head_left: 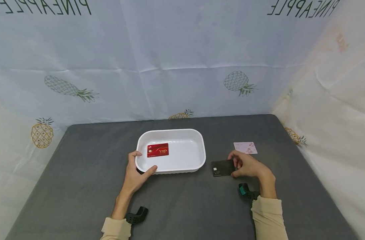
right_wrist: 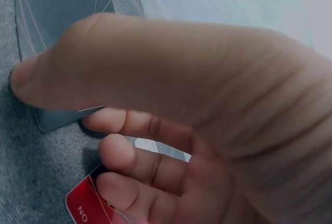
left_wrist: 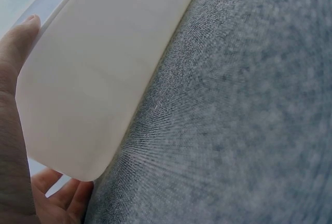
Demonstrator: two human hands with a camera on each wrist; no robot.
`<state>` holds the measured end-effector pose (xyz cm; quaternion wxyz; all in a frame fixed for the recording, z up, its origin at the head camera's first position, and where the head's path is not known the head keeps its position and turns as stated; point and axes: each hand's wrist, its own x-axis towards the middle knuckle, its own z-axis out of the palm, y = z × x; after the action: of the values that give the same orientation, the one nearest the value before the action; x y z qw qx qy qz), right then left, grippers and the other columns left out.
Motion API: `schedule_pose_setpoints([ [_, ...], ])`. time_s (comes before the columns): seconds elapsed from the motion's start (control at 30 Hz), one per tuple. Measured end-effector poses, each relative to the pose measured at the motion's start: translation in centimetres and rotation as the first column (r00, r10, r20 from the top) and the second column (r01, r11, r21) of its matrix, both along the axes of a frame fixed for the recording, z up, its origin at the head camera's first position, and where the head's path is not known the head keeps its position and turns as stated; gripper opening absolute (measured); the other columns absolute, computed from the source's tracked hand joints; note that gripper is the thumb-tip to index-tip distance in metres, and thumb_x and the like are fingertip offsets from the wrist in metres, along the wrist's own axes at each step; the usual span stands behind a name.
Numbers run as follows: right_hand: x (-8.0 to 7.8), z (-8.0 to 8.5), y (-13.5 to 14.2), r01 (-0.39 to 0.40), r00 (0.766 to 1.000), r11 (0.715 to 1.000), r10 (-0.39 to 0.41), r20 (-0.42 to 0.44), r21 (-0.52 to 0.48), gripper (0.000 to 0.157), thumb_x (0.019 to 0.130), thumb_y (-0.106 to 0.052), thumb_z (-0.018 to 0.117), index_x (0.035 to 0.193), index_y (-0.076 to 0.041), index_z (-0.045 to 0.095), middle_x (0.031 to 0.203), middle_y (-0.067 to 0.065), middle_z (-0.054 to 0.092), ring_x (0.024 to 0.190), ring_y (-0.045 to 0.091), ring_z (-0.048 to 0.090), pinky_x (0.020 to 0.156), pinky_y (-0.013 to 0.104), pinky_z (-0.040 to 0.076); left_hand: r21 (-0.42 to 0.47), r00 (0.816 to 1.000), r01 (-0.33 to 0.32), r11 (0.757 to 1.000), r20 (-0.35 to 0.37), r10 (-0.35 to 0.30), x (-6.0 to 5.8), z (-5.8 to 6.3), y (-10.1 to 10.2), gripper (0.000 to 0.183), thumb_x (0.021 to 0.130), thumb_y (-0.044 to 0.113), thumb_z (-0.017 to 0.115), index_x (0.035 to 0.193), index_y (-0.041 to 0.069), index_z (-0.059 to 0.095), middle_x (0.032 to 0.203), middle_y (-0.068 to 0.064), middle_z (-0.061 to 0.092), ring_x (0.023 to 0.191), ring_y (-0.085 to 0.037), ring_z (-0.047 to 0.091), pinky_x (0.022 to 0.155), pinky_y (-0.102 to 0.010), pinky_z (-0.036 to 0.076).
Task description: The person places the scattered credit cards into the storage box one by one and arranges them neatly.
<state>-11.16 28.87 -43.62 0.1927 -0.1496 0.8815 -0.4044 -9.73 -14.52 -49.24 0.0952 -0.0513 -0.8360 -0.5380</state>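
Beige sleeves [head_left: 269, 216] at lower left and lower right adjoin black, angular wrist mounts [head_left: 139, 215], the rightmost bearing a teal patch [head_left: 242, 190].

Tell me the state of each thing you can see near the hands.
White rounded-rectangular plastic tray: upright, gripped by left hand at its near-left corner.
Red rectangular VIP card: flat inside tray.
Black rectangular VIP card: pinched by right hand.
Pink rectangular card: flat on grey cloth.
Second red card: partly hidden behind right hand.
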Motion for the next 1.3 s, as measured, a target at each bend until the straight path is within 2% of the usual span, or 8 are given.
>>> schedule_pose_setpoints([
  [0.2, -0.1, -0.1, 0.2, -0.027, 0.999, 0.999, 0.028, 0.028, -0.018, 0.057, 0.076, 0.000, 0.082, 0.125, 0.003, 0.054, 0.088, 0.008, 0.050, 0.074, 0.010, 0.045, 0.065, 0.024, 0.040, 0.002, 1.000, 0.002, 1.000, 0.000, -0.002, -0.1, 0.1, 0.1, 0.071, 0.078, 0.017, 0.082, 0.130, 0.003, 0.035, 0.138, -0.019, 0.051, 0.119, -0.030, 0.057, 0.094, -0.030, 0.048],
  [0.37, -0.2, -0.4, 0.5, -0.049, 0.998, 0.998, 0.050, 0.029, -0.029, 0.058, 0.079, -0.005, 0.083, 0.129, 0.005, 0.055, 0.089, 0.007, 0.048, 0.074, 0.007, 0.043, 0.065, 0.024, 0.039, 0.001, 1.000, 0.005, 1.000, -0.008, -0.005, -0.1, 0.1, 0.0, 0.071, 0.079, 0.016, 0.082, 0.130, 0.002, 0.035, 0.138, -0.019, 0.051, 0.119, -0.031, 0.057, 0.093, -0.028, 0.049],
  [0.7, -0.6, -0.7, 0.8, -0.038, 0.999, 0.999, 0.038, 0.003, -0.008, 0.060, 0.079, -0.015, 0.087, 0.128, 0.004, 0.059, 0.087, 0.005, 0.050, 0.073, 0.006, 0.044, 0.065, 0.023, 0.040, 0.008, 1.000, -0.001, 1.000, -0.013, 0.002, 0.0, 0.2, 0.0, 0.071, 0.078, 0.016, 0.082, 0.130, 0.004, 0.036, 0.137, -0.019, 0.052, 0.118, -0.030, 0.058, 0.092, -0.028, 0.048],
  [0.93, -0.6, -0.8, 1.4, -0.010, 1.000, 0.997, 0.010, 0.000, -0.076, 0.058, 0.080, -0.014, 0.086, 0.129, 0.004, 0.059, 0.088, 0.004, 0.048, 0.073, 0.004, 0.044, 0.065, 0.022, 0.041, -0.003, 1.000, -0.006, 1.000, -0.018, 0.006, 0.0, 0.1, -0.1, 0.070, 0.078, 0.016, 0.082, 0.129, 0.003, 0.035, 0.137, -0.020, 0.052, 0.118, -0.030, 0.057, 0.093, -0.033, 0.049],
  [1.13, -0.4, -0.7, 1.9, -0.003, 0.999, 0.989, -0.005, -0.053, -0.147, 0.058, 0.083, -0.012, 0.084, 0.132, 0.003, 0.057, 0.087, 0.005, 0.049, 0.073, 0.004, 0.045, 0.063, 0.024, 0.043, -0.002, 1.000, -0.005, 1.000, -0.017, 0.005, -0.1, 0.1, -0.1, 0.069, 0.078, 0.015, 0.082, 0.128, 0.004, 0.035, 0.136, -0.019, 0.052, 0.117, -0.029, 0.057, 0.093, -0.030, 0.047],
  [1.3, -0.3, -0.7, 2.1, 0.011, 0.992, 0.990, -0.028, -0.123, -0.137, 0.056, 0.083, -0.013, 0.084, 0.131, 0.000, 0.059, 0.086, 0.006, 0.051, 0.070, 0.004, 0.047, 0.061, 0.025, 0.044, 0.000, 1.000, -0.004, 1.000, -0.010, 0.004, 0.0, -0.1, -0.1, 0.069, 0.078, 0.016, 0.082, 0.128, 0.005, 0.036, 0.136, -0.019, 0.052, 0.117, -0.028, 0.057, 0.092, -0.026, 0.048],
])
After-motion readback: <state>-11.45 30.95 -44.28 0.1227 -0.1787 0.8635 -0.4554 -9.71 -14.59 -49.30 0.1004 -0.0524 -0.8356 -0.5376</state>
